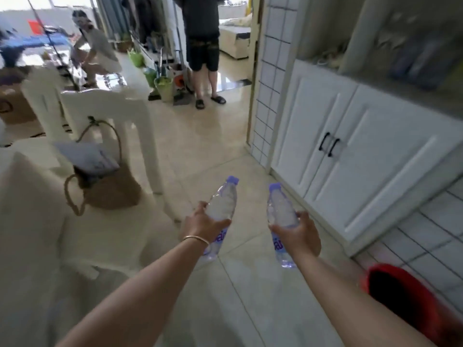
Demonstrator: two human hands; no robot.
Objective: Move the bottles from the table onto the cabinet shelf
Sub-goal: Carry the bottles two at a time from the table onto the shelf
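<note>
My left hand [200, 222] grips a clear water bottle [224, 201] with a purple cap around its middle, held above the tiled floor. My right hand [299, 235] grips a second clear bottle [279, 211] of the same kind, cap pointing up and away. The white cabinet [350, 151] with two doors and black handles stands to the right. Its grey shelf top [406, 93] runs above the doors, with blurred items on it. More bottles [114, 80] lie on the white table [100, 96] at the upper left.
A white chair [75, 221] stands at the left, with a woven basket [107, 189] under the table. A red bucket [400, 294] sits on the floor at lower right. Two people are at the back, one standing [203, 46], one crouching [97, 51].
</note>
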